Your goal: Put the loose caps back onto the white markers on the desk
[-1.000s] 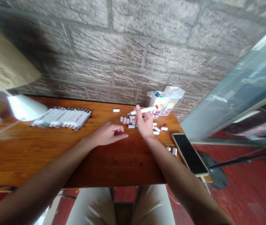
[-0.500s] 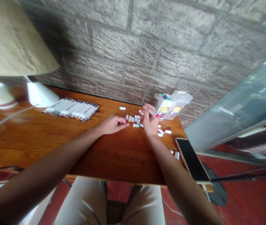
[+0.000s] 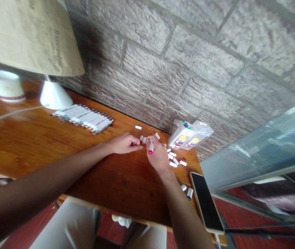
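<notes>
My right hand (image 3: pixel 156 155) is closed around a white marker (image 3: pixel 151 147), its red end pointing toward me. Under and behind those fingers lie several marker caps, partly hidden. My left hand (image 3: pixel 124 143) rests on the table with thumb and fingers apart, its fingertips at a white cap with a pink end (image 3: pixel 141 139); whether they touch it I cannot tell. Beside that one stands a cap with a yellow end (image 3: pixel 144 140). More loose white caps (image 3: pixel 173 159) are scattered right of my right hand. A single cap with a blue end (image 3: pixel 138 127) lies farther back.
A row of capless-looking white markers (image 3: pixel 85 117) lies left, near a lamp (image 3: pixel 55 95) and a white cup (image 3: pixel 7 86). Clear plastic marker cases (image 3: pixel 186 136) stand against the brick wall (image 3: pixel 147 69). A phone (image 3: pixel 207 202) with a cable lies at the table's right edge.
My right hand has lowered the marker toward the caps and turned its red end toward me. My left hand has moved in to the caps. The view has swung and tilted.
</notes>
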A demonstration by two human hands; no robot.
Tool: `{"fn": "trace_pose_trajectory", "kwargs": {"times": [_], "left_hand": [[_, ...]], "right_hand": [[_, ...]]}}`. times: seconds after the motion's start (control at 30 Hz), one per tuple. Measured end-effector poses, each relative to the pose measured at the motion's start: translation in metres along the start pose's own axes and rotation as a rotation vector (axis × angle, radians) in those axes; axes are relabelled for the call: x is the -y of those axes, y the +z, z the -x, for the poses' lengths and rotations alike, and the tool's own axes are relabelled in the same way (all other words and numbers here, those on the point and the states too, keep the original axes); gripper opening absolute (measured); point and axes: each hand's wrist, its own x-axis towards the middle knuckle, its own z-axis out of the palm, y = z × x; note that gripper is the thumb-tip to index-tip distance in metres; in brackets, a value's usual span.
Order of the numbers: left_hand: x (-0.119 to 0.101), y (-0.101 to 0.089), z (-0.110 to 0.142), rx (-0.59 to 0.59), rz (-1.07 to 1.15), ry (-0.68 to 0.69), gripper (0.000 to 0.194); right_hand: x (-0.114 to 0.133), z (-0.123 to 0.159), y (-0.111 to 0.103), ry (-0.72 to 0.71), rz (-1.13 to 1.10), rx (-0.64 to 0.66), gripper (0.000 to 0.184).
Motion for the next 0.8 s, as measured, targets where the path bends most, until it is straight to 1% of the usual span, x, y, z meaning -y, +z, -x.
{"fn": "trace_pose_trajectory", "kwargs": {"times": [0.13,0.27,0.47,0.53,0.63,0.7,0.8], "left_hand": [[-0.002,-0.001,0.001,0.009,0.003,0.003,0.044],[-0.003,0.000,0.001,0.014,0.005,-0.022,0.045],[-0.001,0.001,0.000,0.003,0.040,-0.006,0.043],[-0.002,0.000,0.000,0.006,0.039,-0.007,0.043],[-0.004,-0.001,0.000,0.011,0.018,-0.012,0.044],[-0.004,0.000,0.001,0.015,-0.005,-0.021,0.045],[-0.002,0.001,0.000,0.026,-0.028,-0.029,0.044]], "right_hand": [[-0.003,-0.003,0.003,0.007,-0.054,-0.100,0.032],[-0.010,-0.006,0.006,0.047,-0.026,-0.092,0.037],[-0.005,-0.003,0.012,-0.014,-0.097,-0.119,0.037],[-0.004,-0.004,0.012,-0.037,-0.116,-0.148,0.036],[-0.010,-0.008,0.012,-0.081,-0.103,-0.209,0.034],[-0.018,-0.011,0.014,-0.114,-0.066,-0.196,0.033],[-0.027,-0.013,0.018,-0.172,-0.028,-0.093,0.033]]}}
